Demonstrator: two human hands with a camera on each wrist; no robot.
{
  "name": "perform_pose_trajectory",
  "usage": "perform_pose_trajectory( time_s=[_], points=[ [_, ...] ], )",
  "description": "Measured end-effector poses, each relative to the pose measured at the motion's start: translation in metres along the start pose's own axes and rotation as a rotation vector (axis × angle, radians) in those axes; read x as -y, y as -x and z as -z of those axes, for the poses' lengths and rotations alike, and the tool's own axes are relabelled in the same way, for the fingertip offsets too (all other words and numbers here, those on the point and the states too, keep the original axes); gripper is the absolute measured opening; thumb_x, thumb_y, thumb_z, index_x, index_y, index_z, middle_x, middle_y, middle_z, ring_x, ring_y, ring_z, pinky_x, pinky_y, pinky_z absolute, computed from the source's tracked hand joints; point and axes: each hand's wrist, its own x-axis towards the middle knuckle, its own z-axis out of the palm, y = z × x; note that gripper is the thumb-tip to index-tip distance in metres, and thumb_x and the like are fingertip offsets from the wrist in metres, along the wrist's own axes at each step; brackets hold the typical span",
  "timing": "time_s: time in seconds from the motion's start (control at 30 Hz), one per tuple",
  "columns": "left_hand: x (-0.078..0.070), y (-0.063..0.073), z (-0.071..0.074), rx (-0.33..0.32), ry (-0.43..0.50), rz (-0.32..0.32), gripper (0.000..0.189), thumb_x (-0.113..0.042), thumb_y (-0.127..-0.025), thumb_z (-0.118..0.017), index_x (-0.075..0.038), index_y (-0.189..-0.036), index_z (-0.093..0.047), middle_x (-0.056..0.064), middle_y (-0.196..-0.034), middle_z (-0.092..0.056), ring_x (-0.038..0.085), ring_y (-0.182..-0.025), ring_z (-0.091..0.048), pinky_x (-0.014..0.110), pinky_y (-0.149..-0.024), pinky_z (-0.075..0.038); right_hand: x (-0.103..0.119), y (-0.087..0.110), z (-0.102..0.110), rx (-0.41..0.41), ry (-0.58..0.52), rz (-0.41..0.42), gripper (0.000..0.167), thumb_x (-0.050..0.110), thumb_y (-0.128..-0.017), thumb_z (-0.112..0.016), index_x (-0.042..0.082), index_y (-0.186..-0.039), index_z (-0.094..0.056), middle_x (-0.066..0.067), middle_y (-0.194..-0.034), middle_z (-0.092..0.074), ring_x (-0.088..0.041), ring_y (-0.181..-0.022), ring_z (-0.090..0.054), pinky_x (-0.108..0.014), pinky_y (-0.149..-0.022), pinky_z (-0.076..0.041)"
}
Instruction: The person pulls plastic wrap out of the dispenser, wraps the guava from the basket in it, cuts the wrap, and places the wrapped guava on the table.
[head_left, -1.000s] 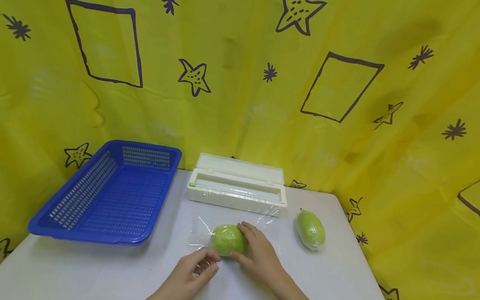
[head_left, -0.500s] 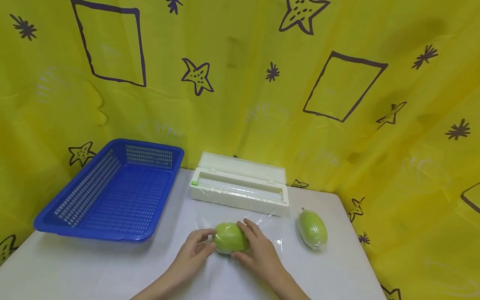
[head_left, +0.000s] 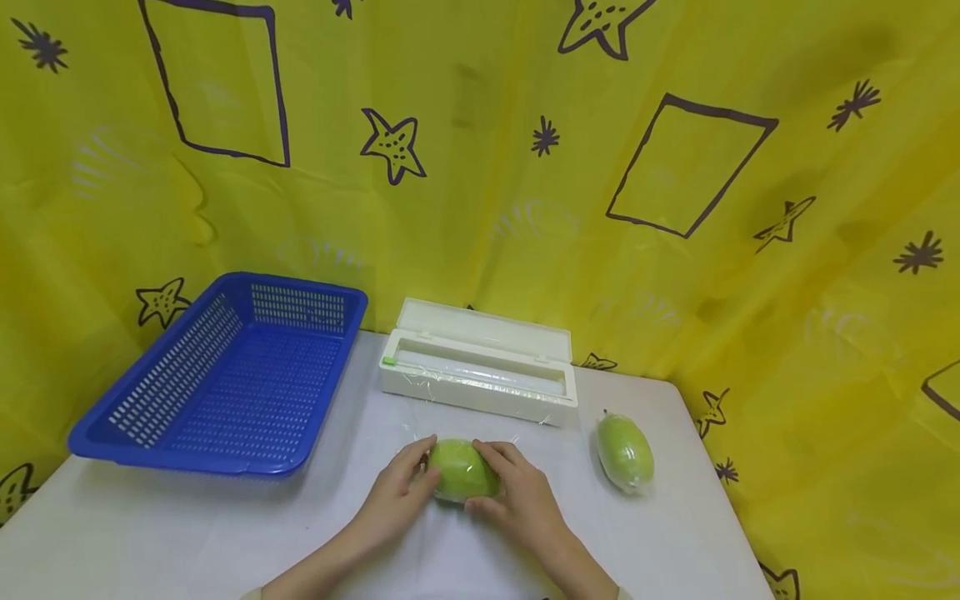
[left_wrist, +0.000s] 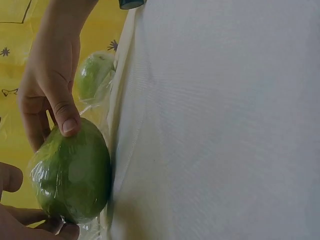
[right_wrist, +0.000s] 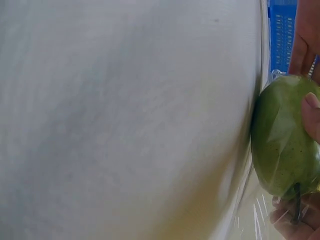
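Observation:
A green mango [head_left: 461, 469] with clear cling film round it lies on the white table, between my two hands. My left hand [head_left: 397, 492] grips its left end with thumb and fingers. Curved over the right end, my right hand [head_left: 521, 500] holds it with the thumb on the near side. Glossy film creases cover the mango [left_wrist: 75, 172] in the left wrist view, where my right thumb [left_wrist: 68, 125] presses on its skin. In the right wrist view a dark stem [right_wrist: 297, 202] shows under the film at one end.
Behind the hands stands a white cling film box [head_left: 480, 400], lid up, with a roll [head_left: 480, 371] inside. A second film-wrapped mango [head_left: 626, 452] lies to the right. A blue plastic basket [head_left: 202, 468] stands at left; a yellow patterned curtain [head_left: 480, 208] hangs behind.
My left hand has moved from beside the mango onto its left end and now grips it. The film that spread out around the mango is drawn in against it. My right hand stays on it.

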Motion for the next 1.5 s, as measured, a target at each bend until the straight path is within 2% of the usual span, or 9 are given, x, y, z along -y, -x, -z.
perform_pose_trajectory(
  time_s=[0.17,0.27,0.43,0.73,0.87,1.03,1.23,1.37,1.5],
  points=[
    [-0.005,-0.006,-0.006,0.012,-0.185,-0.051,0.054,-0.031,-0.104,-0.052,0.005,-0.143,-0.047,0.016,-0.145,-0.048,0.038,-0.135,-0.042,0.059,-0.111,-0.035,-0.001,-0.002,0.0,-0.017,0.018,0.023,0.079,0.035,-0.068,-0.088,0.013,-0.138,-0.06,0.002,-0.124,-0.063,-0.017,-0.109,-0.065,-0.041,-0.09,-0.056],
    [-0.006,-0.01,-0.009,0.006,-0.257,-0.054,0.053,-0.035,-0.104,-0.05,0.003,-0.142,-0.05,0.013,-0.137,-0.049,0.032,-0.127,-0.049,0.054,-0.107,-0.042,-0.001,-0.002,-0.001,-0.028,0.027,0.044,0.079,0.035,-0.066,-0.089,0.014,-0.137,-0.062,0.002,-0.123,-0.063,-0.016,-0.109,-0.066,-0.04,-0.089,-0.056],
    [-0.006,-0.021,-0.013,0.002,-0.36,-0.043,0.041,-0.031,-0.105,-0.049,-0.002,-0.132,-0.06,0.009,-0.119,-0.048,0.019,-0.102,-0.053,0.04,-0.088,-0.049,0.002,-0.002,-0.002,-0.058,0.041,0.101,0.078,0.034,-0.064,-0.09,0.013,-0.134,-0.064,0.001,-0.123,-0.063,-0.017,-0.106,-0.067,-0.039,-0.085,-0.058],
    [-0.003,-0.042,-0.02,-0.04,-0.314,-0.04,0.013,-0.01,-0.098,-0.045,-0.01,-0.097,-0.058,0.004,-0.099,-0.049,0.017,-0.089,-0.044,0.033,-0.077,-0.038,0.006,-0.002,-0.001,-0.051,0.063,0.12,0.078,0.032,-0.064,-0.091,0.016,-0.135,-0.063,-0.003,-0.127,-0.063,-0.021,-0.109,-0.067,-0.043,-0.081,-0.059],
    [0.001,-0.046,-0.021,-0.05,-0.328,-0.066,0.012,-0.014,-0.103,-0.047,-0.013,-0.095,-0.056,0.002,-0.096,-0.047,0.016,-0.087,-0.042,0.032,-0.077,-0.037,0.007,-0.002,0.0,-0.029,0.08,0.109,0.082,0.033,-0.066,-0.09,0.016,-0.139,-0.058,-0.003,-0.128,-0.062,-0.021,-0.109,-0.067,-0.043,-0.082,-0.059],
    [0.002,-0.047,-0.022,-0.065,-0.357,-0.098,0.012,-0.02,-0.106,-0.047,-0.012,-0.1,-0.055,0.001,-0.094,-0.045,0.016,-0.085,-0.04,0.031,-0.076,-0.037,0.009,-0.001,-0.002,0.03,0.118,0.07,0.089,0.033,-0.071,-0.088,0.024,-0.148,-0.044,-0.004,-0.13,-0.058,-0.024,-0.104,-0.068,-0.041,-0.082,-0.059],
    [0.001,-0.049,-0.024,-0.143,-0.373,-0.183,0.009,-0.016,-0.102,-0.054,-0.013,-0.094,-0.056,0.0,-0.089,-0.055,0.015,-0.083,-0.046,0.03,-0.073,-0.041,0.02,0.001,-0.004,0.069,0.287,0.06,0.083,0.035,-0.077,-0.085,0.02,-0.148,-0.045,-0.015,-0.129,-0.054,-0.03,-0.091,-0.069,-0.041,-0.067,-0.059],
    [-0.001,-0.05,-0.026,-0.17,-0.392,-0.233,0.008,-0.015,-0.101,-0.057,-0.014,-0.092,-0.058,-0.003,-0.088,-0.06,0.013,-0.08,-0.047,0.028,-0.07,-0.042,0.024,-0.002,-0.005,0.056,0.322,0.047,0.081,0.033,-0.073,-0.083,0.015,-0.144,-0.049,-0.013,-0.117,-0.054,-0.022,-0.075,-0.063,-0.034,-0.055,-0.055],
    [-0.002,-0.047,-0.027,-0.181,-0.392,-0.216,0.014,-0.018,-0.104,-0.052,-0.015,-0.091,-0.058,-0.004,-0.087,-0.06,0.012,-0.078,-0.046,0.026,-0.068,-0.041,0.026,-0.006,-0.009,0.048,0.301,0.022,0.081,0.03,-0.067,-0.081,0.016,-0.141,-0.05,-0.01,-0.111,-0.054,-0.018,-0.074,-0.058,-0.031,-0.054,-0.052]
  ],
)
